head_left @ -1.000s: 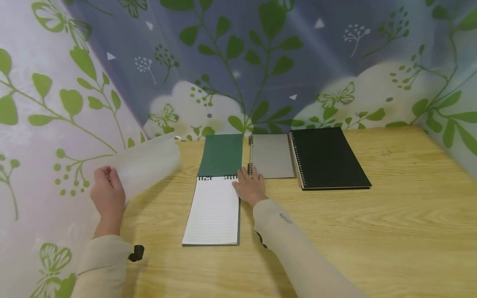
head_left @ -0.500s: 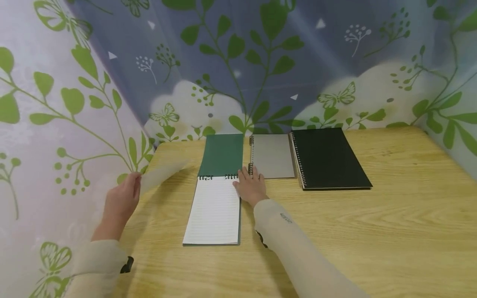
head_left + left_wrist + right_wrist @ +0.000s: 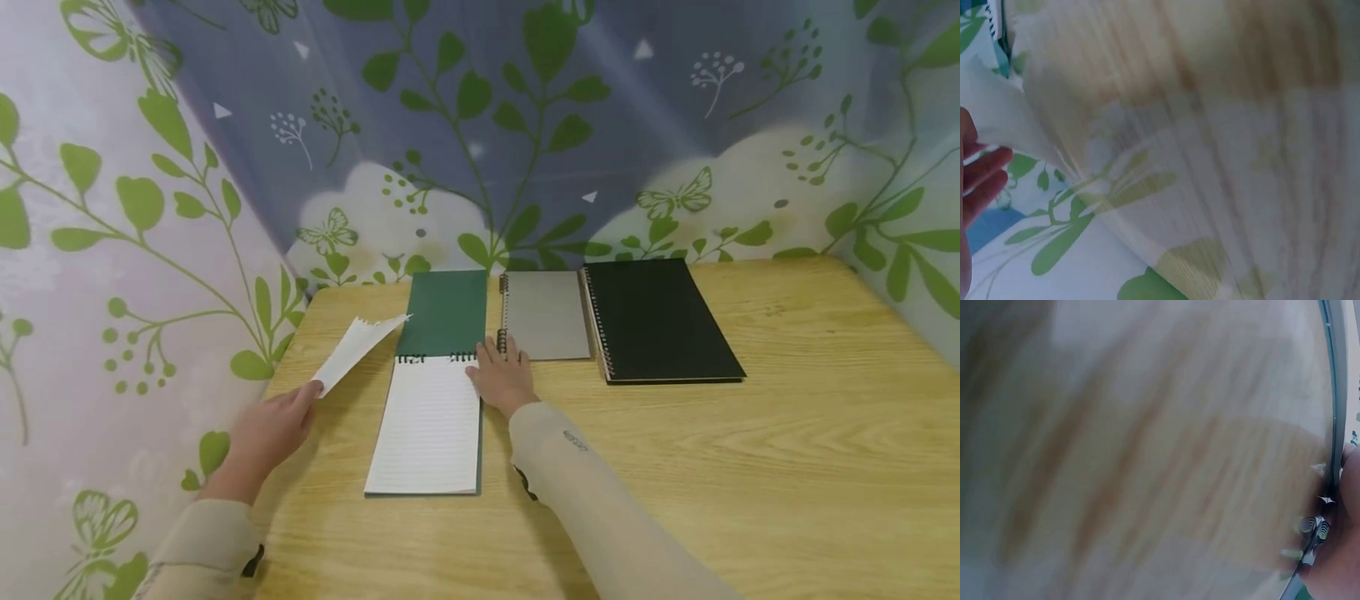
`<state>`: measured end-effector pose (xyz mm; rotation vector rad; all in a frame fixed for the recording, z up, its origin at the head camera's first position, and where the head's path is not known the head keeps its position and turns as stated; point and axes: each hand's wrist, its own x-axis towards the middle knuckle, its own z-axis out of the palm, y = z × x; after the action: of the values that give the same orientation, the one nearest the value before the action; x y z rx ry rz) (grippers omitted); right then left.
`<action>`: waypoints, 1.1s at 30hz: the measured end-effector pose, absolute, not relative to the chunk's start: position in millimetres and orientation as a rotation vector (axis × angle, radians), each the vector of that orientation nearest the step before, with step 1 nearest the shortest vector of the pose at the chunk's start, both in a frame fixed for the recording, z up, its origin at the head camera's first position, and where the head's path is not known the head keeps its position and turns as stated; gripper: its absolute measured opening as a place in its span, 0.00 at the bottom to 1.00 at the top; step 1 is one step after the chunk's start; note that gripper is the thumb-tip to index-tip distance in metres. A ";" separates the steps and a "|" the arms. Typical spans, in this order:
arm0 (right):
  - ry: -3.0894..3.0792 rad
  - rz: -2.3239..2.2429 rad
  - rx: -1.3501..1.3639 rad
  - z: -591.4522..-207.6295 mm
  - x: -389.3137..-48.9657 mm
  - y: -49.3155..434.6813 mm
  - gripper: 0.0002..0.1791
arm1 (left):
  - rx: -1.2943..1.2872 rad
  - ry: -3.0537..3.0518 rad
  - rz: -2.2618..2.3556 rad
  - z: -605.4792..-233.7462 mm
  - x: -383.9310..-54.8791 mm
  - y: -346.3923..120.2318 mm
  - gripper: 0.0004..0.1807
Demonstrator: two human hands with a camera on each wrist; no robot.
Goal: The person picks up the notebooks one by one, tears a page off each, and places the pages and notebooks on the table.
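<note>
My left hand (image 3: 273, 427) pinches a loose white sheet of paper (image 3: 356, 348) by its near end, left of the notebooks; the sheet's far edge is ragged. In the left wrist view the sheet (image 3: 999, 107) curves away from the fingers (image 3: 988, 181). A green spiral notepad (image 3: 448, 315) lies open, its cover flipped back and a lined page (image 3: 424, 429) on top. My right hand (image 3: 504, 377) rests flat with fingers spread at the notepad's right edge by the spiral. Only part of that hand (image 3: 1338, 553) shows in the right wrist view.
A grey spiral notebook (image 3: 547, 312) lies just beyond my right fingertips. To its right is a larger black spiral notebook (image 3: 663, 321). All lie on a wood-grain table (image 3: 712, 483), with a leaf-patterned curtain (image 3: 525, 125) behind and at the sides.
My left hand has swung rightward and toward the notepad with the sheet, which turned from broadside to nearly level, its ragged end now beside the green cover. My right hand stays put.
</note>
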<state>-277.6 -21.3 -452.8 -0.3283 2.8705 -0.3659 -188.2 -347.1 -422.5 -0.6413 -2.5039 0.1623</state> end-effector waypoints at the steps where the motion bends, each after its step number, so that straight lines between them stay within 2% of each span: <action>1: 2.869 -0.369 -0.327 -453.2 -277.8 -21.5 0.32 | -0.629 -2.534 0.174 -422.5 -187.0 -344.9 0.15; 10: 2.878 -0.374 -0.327 -452.4 -278.4 -19.6 0.32 | -0.321 -3.076 0.335 -412.2 -188.5 -312.1 0.23; 13: 2.876 -0.385 -0.331 -452.1 -277.8 -19.5 0.32 | -0.263 -3.163 0.369 -411.3 -191.2 -303.0 0.19; 18: 2.865 -0.391 -0.342 -451.7 -275.9 -19.5 0.32 | -0.257 -3.277 0.371 -411.2 -193.6 -297.8 0.05; 21: 2.860 -0.394 -0.346 -452.0 -275.9 -20.6 0.33 | -0.249 -3.310 0.377 -409.2 -194.8 -299.3 0.03; 28: 2.857 -0.365 -0.331 -453.5 -278.3 -21.2 0.33 | -0.212 -3.331 0.338 -406.7 -200.0 -299.3 0.18; 33: 2.853 -0.354 -0.339 -453.6 -278.9 -20.3 0.33 | -0.143 -3.276 0.270 -407.5 -205.6 -287.7 0.24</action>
<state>-278.9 -20.3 -453.6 -0.3392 2.8530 -0.3539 -205.6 -287.7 -407.5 -0.1434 -3.2761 0.2697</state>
